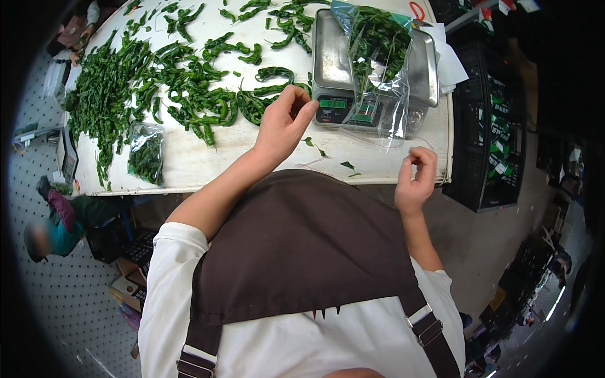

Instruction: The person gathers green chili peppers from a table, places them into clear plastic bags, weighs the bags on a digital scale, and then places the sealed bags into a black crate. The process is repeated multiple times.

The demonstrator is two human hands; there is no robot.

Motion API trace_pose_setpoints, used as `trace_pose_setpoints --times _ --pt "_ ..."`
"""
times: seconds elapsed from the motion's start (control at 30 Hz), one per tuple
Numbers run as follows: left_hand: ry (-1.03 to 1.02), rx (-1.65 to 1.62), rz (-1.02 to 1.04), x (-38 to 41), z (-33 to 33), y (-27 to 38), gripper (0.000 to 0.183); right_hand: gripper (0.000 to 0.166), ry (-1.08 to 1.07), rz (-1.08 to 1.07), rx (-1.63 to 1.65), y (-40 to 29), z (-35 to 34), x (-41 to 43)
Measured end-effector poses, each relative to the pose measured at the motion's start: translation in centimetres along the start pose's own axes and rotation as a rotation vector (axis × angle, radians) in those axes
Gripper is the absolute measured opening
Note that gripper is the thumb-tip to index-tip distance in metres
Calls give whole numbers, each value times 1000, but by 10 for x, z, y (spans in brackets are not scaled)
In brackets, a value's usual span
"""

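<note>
My left hand (281, 125) hovers beside the left front corner of a digital scale (326, 75). Its fingers are half curled with a gap to the thumb, and nothing shows in it. A clear plastic bag of green peppers (380, 52) lies on the scale's metal tray, its unfilled end hanging over the front and partly covering the lit display. My right hand (416, 179) is in front of the scale, near the table's front edge, loosely curled and holding nothing visible. Long wrinkled green peppers (208, 94) lie loose to the left of my left hand.
A dense heap of green peppers (111, 80) covers the white table's (217, 165) left side. A filled clear bag (146, 156) lies near the front edge. Red-handled scissors (418, 12) and papers (451, 66) are beyond the scale. Black crates (496, 127) stand right. Other people (61, 227) are at left.
</note>
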State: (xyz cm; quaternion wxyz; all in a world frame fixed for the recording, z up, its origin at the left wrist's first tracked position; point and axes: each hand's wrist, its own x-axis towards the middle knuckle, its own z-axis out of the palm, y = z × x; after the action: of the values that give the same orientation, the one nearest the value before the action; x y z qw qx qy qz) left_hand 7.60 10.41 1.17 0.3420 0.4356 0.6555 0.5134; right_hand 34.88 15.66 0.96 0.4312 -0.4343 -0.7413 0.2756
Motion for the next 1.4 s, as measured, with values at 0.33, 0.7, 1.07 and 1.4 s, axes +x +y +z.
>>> trace_pose_setpoints --times 0.33,0.7,1.07,1.4 --pt "160 603 -273 -23 -54 -159 12 12 -186 -21 88 4 8 -26" --pt "-293 1056 35 -38 -21 -169 29 10 -325 37 146 1 19 -30" --pt "221 886 381 21 -37 -153 26 9 -351 70 169 -5 16 -24" --pt "-406 89 467 -20 10 43 25 27 -810 448 822 -43 32 6"
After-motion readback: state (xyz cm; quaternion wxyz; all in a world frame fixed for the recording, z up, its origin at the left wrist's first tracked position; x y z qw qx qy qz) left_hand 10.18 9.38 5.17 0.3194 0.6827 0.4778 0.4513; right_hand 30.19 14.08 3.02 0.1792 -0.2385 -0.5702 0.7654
